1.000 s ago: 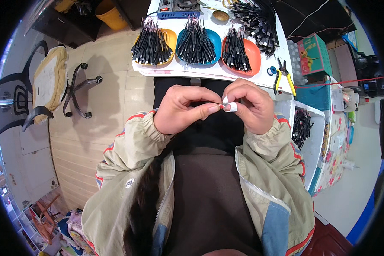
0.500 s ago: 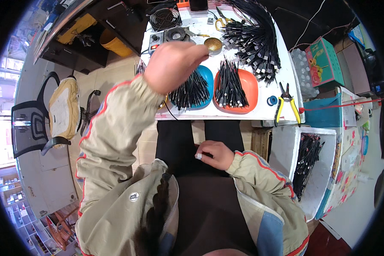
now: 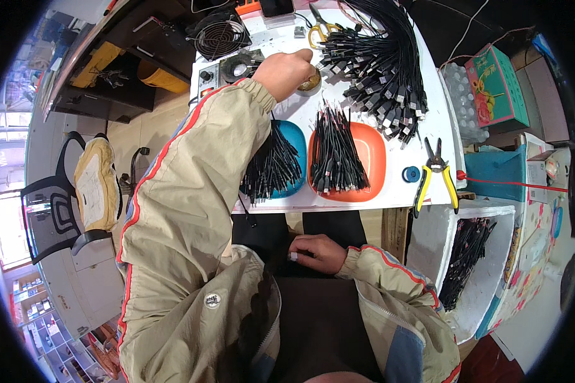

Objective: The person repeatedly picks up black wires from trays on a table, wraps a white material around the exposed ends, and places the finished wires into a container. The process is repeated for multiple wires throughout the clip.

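My left hand (image 3: 283, 75) reaches over the table with its fingers closed, just by a small round tin with a golden inside (image 3: 311, 84). Whatever its fingertips hold is hidden. Below that sleeve, black cables (image 3: 271, 169) lie in a blue tray (image 3: 299, 136), partly covered by the arm. More black cables (image 3: 338, 159) with stripped ends fill part of an orange tray (image 3: 375, 153) beside it. My right hand (image 3: 321, 253) rests in my lap, fingers curled. A small white bit shows at its thumb; I cannot tell what it is.
A large bundle of black cables (image 3: 386, 76) spreads over the table's back right, near yellow-handled scissors (image 3: 319, 32). Yellow-handled wire strippers (image 3: 436, 175) and a blue spool (image 3: 411, 174) lie front right. A fan (image 3: 219, 39) stands back left. A white foam box (image 3: 421, 239) holds cables.
My left hand has moved slightly right to the tin. The view has shifted, so the table sits lower and nearer. My right hand stays in my lap.
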Demonstrator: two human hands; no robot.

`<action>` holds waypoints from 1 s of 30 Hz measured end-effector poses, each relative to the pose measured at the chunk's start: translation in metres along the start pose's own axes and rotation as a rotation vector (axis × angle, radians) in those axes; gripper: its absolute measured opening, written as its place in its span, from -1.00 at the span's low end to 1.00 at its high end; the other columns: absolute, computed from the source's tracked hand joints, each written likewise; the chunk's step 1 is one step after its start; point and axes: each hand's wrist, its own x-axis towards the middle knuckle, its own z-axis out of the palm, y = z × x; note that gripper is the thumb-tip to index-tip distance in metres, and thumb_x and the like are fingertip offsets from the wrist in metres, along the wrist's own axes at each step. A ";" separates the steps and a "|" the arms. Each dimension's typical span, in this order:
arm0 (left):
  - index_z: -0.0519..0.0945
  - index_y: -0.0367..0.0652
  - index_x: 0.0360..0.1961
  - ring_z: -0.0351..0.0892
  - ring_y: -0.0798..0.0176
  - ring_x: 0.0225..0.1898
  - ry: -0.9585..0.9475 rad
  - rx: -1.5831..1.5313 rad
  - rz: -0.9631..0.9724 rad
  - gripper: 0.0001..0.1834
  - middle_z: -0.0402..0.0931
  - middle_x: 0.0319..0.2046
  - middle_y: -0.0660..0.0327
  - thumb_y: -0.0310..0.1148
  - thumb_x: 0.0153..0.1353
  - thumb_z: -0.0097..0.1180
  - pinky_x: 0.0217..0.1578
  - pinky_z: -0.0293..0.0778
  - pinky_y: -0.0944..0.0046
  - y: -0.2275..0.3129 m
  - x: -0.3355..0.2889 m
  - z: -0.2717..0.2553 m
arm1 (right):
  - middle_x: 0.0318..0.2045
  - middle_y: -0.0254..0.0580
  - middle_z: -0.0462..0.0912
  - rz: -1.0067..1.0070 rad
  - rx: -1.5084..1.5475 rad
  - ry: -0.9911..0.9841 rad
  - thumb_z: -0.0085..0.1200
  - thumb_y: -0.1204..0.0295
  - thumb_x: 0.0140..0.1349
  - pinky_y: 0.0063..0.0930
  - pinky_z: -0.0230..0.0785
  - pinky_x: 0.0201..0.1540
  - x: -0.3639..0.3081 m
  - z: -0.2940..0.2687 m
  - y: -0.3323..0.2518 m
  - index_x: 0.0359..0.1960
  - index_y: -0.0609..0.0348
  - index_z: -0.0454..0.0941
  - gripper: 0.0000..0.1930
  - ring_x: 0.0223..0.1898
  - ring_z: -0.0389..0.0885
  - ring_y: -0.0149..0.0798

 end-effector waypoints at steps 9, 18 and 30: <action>0.64 -0.13 -0.40 0.59 0.00 -0.37 -0.038 0.035 -0.023 -0.93 0.46 -0.32 0.17 -0.42 0.06 0.18 -0.32 0.50 0.06 0.001 0.005 0.016 | -0.36 -0.08 0.52 -0.020 0.085 -0.027 0.06 0.44 0.28 -0.31 0.39 -0.25 0.002 -0.002 0.005 -0.26 0.27 0.48 -0.87 -0.32 0.54 -0.06; 0.64 -0.14 -0.40 0.59 0.00 -0.35 0.061 0.013 -0.105 -0.91 0.48 -0.34 0.15 -0.40 0.04 0.19 -0.34 0.51 0.07 0.006 -0.002 0.007 | -0.35 -0.12 0.58 0.062 0.147 -0.013 0.02 0.36 0.32 -0.35 0.40 -0.16 0.002 -0.001 0.005 -0.26 0.26 0.52 -0.81 -0.28 0.57 -0.16; 0.52 -0.16 -0.31 0.54 -0.08 -0.34 0.337 -0.033 -0.208 -0.85 0.44 -0.34 0.11 -0.40 0.12 0.20 -0.36 0.47 0.03 -0.013 -0.082 -0.081 | -0.38 -0.18 0.63 0.080 0.121 0.011 0.03 0.38 0.30 -0.42 0.43 -0.20 0.000 0.007 0.005 -0.27 0.23 0.53 -0.84 -0.30 0.60 -0.27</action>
